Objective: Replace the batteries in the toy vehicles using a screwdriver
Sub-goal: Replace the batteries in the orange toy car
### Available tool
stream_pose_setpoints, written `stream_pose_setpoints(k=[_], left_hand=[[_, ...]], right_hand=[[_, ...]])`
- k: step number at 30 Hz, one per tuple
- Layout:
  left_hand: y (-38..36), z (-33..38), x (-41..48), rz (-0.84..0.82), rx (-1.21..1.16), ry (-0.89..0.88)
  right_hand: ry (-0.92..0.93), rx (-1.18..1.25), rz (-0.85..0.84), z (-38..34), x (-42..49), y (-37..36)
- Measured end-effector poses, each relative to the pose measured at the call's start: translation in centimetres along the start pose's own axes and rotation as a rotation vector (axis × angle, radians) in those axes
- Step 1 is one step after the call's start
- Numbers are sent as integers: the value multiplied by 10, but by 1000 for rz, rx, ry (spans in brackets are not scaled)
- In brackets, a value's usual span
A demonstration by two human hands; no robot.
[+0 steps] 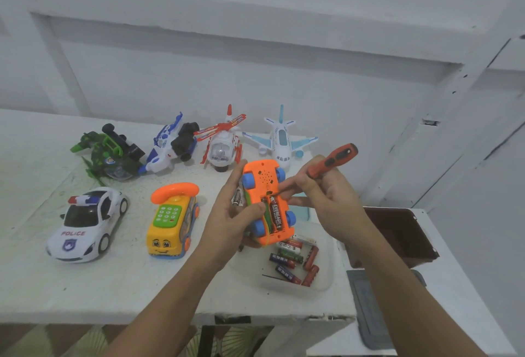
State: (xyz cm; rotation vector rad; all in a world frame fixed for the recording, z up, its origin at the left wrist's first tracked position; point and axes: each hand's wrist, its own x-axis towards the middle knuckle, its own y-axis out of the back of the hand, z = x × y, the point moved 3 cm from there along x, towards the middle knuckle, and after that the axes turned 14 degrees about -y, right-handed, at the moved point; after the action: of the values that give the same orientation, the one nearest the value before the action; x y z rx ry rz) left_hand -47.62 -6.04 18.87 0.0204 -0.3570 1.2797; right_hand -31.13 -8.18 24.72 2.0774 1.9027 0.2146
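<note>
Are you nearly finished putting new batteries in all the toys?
Not nearly. Done: the orange car has its battery cover off and one Eveready battery inside. In hand: the left hand holds it belly-up; the right hand grips the screwdriver. Left: the slot beside looks empty, the cover must go back, and I cannot tell whether the six other toys, like the police car, are done.

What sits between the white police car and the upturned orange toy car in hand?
In the head view, a yellow toy bus with an orange telephone handset stands between the white police car and the orange toy car.
</note>
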Motion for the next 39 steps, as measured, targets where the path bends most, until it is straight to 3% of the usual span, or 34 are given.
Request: stream_pose_setpoints(k=[16, 22, 24, 27, 31, 39], left_hand=[[2, -11, -3, -76, 281, -45], [5, -14, -1, -50, 203, -19], [6, -14, 0, -47, 178, -25], [7, -16, 0, -36, 88, -7], [4, -7, -2, 20, -1, 2], [1, 4, -4, 61, 23, 32]], right_hand=[[-137, 242, -54, 18, -13, 26], [-254, 92, -152, 33, -26, 38], [-230, 72, -118, 33, -29, 39], [-79, 230, -36, 27, -34, 30], [113, 333, -63, 33, -38, 3], [101, 166, 8, 31, -38, -9]])
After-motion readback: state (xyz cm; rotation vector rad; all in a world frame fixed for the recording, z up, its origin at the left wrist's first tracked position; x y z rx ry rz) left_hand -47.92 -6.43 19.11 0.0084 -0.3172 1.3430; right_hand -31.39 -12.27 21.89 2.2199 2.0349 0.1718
